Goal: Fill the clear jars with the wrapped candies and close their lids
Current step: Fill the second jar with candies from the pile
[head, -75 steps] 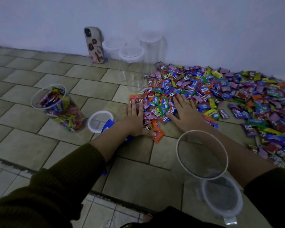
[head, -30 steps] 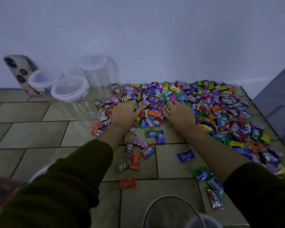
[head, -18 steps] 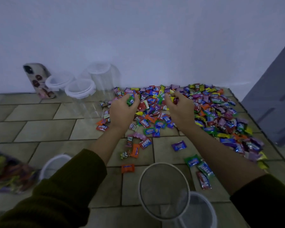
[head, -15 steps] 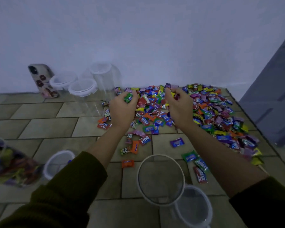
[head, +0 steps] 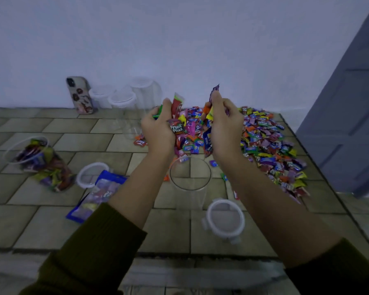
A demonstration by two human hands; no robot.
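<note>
Left hand [head: 158, 128] and right hand [head: 225, 124] each clutch candies above the empty jar [head: 190, 177]; its lid [head: 223, 220] lies beside. One jar [head: 38, 162] filled, unlidded. Pile [head: 268, 141] and three far jars [head: 124, 103] remain.

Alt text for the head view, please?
Left hand and right hand each grip a bunch of wrapped candies, raised near an open, empty jar on a tiled floor. A big candy pile lies beyond at right; a part-filled jar stands at left, a lid near the empty one.
</note>
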